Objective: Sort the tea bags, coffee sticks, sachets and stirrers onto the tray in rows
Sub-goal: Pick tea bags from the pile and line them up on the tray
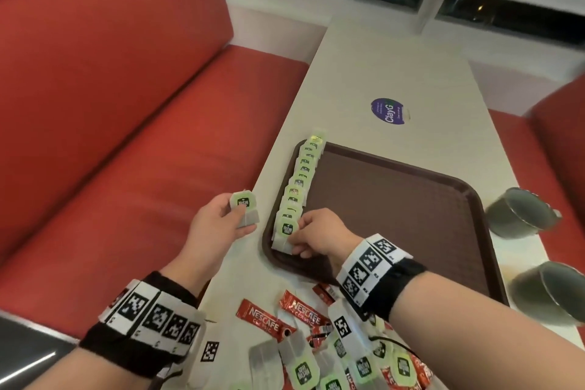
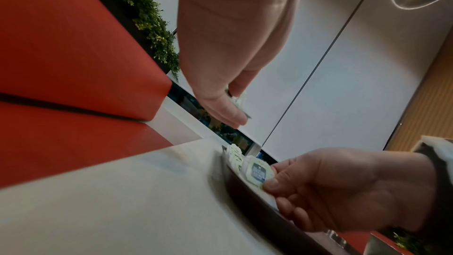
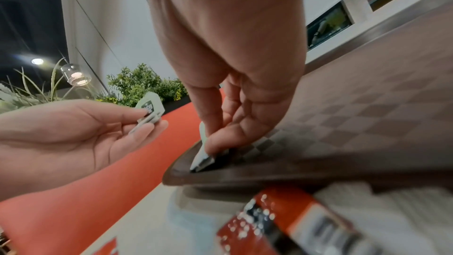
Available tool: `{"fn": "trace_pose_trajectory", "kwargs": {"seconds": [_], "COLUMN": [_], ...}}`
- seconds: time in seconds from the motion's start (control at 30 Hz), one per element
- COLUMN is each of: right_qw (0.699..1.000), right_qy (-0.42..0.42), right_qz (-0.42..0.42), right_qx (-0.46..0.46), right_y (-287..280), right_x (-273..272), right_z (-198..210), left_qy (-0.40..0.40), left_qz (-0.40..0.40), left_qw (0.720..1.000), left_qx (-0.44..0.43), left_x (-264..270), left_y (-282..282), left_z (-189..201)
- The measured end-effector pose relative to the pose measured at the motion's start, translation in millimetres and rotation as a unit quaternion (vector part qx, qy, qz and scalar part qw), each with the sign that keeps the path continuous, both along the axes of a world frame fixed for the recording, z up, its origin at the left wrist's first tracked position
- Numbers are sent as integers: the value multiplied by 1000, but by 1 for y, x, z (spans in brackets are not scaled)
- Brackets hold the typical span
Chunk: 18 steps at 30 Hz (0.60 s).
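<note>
1. Brown plastic tray [image 1: 411, 199]: a single row of green-tagged tea bags [image 1: 300, 180] runs along its left edge, overlapping like shingles, away from the right hand [image 1: 319, 231]. The rest of the tray floor is bare.
2. Right hand: fingers curled, pinching the nearest tea bag of the row [image 1: 286, 231] at the tray's near left corner, pressed to the tray floor. The right wrist view confirms the fingertips [image 3: 215, 144] bear on the bag.
3. Left hand [image 1: 215, 225]: just left of the tray, off the table edge, holding a spare tea bag [image 1: 245, 209] between thumb and fingers, tag upward.
4. Risk, as a judgement: the row has reached the near rim, so the spare bag has little room; forcing it in could ride it over the rim or nudge the overlapped bags askew. Strings could snag and drag a neighbour on release.
5. Risk: the left hand holds its bag over the red bench seat [image 1: 142, 152]; a slip would drop it off the table.
6. Surroundings: below the right wrist lies an unsorted pile of Nescafé coffee sticks [image 1: 262, 320] and loose tea bags [image 1: 300, 370]. Two metal cups [image 1: 519, 215] stand beyond the tray's right side. No stirrers identifiable.
</note>
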State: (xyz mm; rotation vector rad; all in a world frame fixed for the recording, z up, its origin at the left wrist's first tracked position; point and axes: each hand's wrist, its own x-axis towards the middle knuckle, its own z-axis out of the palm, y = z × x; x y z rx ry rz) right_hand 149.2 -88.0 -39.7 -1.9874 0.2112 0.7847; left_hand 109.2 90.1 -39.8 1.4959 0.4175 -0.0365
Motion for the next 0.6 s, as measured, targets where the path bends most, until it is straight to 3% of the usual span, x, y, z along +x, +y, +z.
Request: {"fn": "trace_pose_trajectory", "kwargs": {"seconds": [0.3, 0.5, 0.6], "right_qw": [1000, 998, 993], "right_qy": [1, -51, -111], "right_qz": [-25, -26, 16], "right_qx": [9, 9, 30], "right_y": [-2, -26, -32], "right_x": [-2, -2, -8], "right_z": [7, 27, 38], "left_qy": [-8, -1, 2], "left_qz": [-25, -47, -78], "left_qw": [999, 999, 997], "left_qx": [-26, -8, 21], "left_x": [-5, -6, -5], "left_y": [-13, -20, -30], "left_z": [5, 11, 17]}}
